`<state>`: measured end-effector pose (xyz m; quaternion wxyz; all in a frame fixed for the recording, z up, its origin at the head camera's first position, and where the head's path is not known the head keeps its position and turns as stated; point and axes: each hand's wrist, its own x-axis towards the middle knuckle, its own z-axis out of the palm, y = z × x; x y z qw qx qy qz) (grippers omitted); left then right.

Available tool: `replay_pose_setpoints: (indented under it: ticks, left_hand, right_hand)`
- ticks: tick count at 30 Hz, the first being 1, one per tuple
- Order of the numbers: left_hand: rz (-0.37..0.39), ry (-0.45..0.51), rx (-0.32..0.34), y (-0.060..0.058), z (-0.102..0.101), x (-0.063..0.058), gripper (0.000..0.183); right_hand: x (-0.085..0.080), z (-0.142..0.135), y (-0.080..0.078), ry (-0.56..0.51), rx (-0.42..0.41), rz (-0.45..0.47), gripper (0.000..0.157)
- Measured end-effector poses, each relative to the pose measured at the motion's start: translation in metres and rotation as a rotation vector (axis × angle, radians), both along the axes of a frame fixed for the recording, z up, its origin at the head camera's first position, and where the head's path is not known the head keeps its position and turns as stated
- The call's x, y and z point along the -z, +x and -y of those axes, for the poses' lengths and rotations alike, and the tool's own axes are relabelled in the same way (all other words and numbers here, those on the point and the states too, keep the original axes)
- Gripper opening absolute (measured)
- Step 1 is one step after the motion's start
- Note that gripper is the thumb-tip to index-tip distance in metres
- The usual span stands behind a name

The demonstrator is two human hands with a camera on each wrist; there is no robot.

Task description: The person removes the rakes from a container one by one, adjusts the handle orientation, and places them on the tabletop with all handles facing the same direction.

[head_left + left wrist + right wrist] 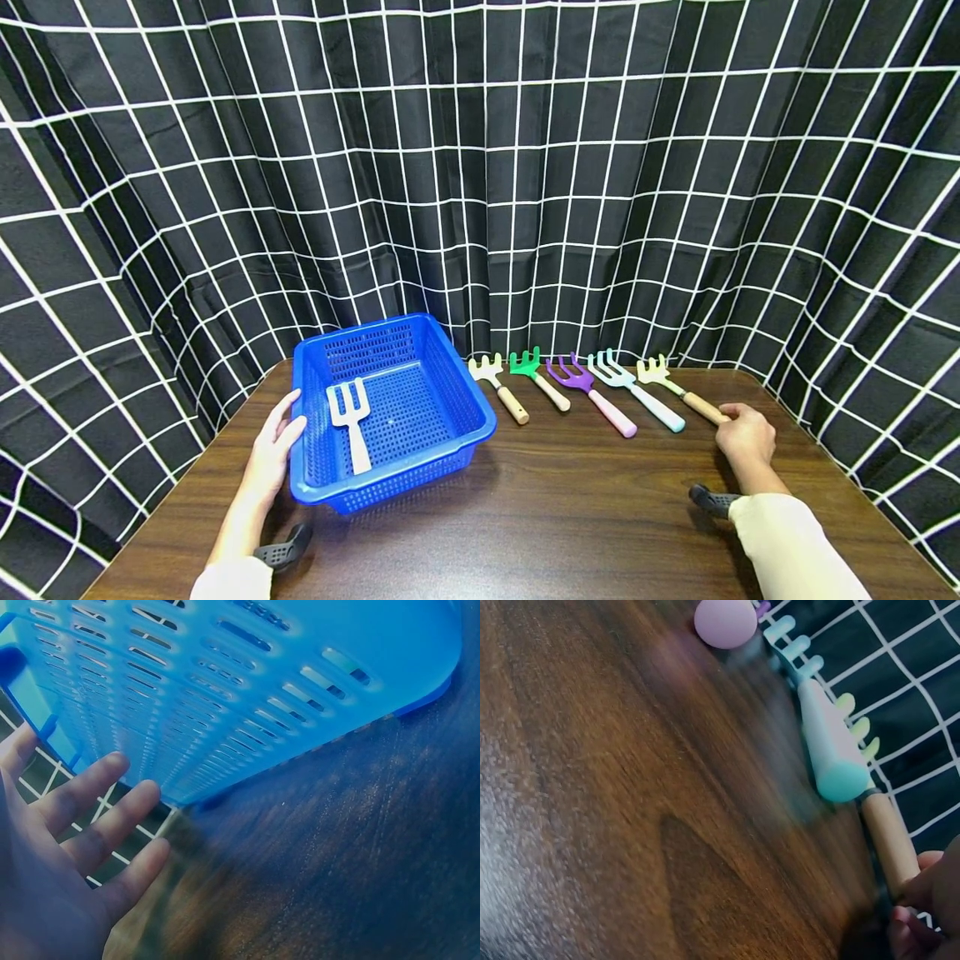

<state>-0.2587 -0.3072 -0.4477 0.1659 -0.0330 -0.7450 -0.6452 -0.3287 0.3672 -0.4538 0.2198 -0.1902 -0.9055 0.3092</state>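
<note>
A blue plastic basket [390, 479] stands on the left, with a pale pink hand fork [358, 446] lying inside. My left hand [272, 454] touches the basket's left rim; in the left wrist view its fingers [112, 829] are spread and fairly straight beside the slotted wall. On the far right, my right hand [747, 437] grips the end of the wooden handle of a pale yellow hand rake [701, 407]. The right wrist view shows the fingertips [907, 919] pinching that handle [889, 836]. The rake's tines point toward the curtain.
Left of the held rake lie a light blue hand fork [656, 407], a purple one with a pink handle [611, 412], a green hand rake [551, 390] and a cream hand rake [512, 404]. A black grid-patterned curtain [525, 208] rises behind the wooden table [570, 517].
</note>
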Motion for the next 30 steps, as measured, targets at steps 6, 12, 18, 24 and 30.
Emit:
replay_pose_setpoints:
  ticks: [6, 12, 18, 24, 30]
  left_hand:
    - [0.003, -0.001, 0.000, 0.001, -0.001, -0.003, 0.051]
    - [-0.026, 0.009, 0.008, 0.000, 0.000, 0.000, 0.052]
    - [-0.023, 0.027, 0.009, 0.000, 0.000, 0.001, 0.052]
    - [0.007, 0.009, -0.001, 0.001, -0.001, -0.003, 0.052]
    - [-0.001, 0.019, 0.004, 0.001, -0.002, -0.004, 0.051]
  right_hand:
    - [-0.004, -0.001, 0.001, 0.022, -0.037, 0.022, 0.039]
    - [-0.004, -0.003, 0.001, 0.049, -0.062, 0.016, 0.037]
    - [-0.005, -0.005, 0.001, 0.059, -0.078, 0.024, 0.039]
    - [-0.014, -0.003, 0.001, 0.055, -0.049, 0.073, 0.042]
    - [-0.023, 0.011, 0.002, 0.042, -0.046, -0.028, 0.042]
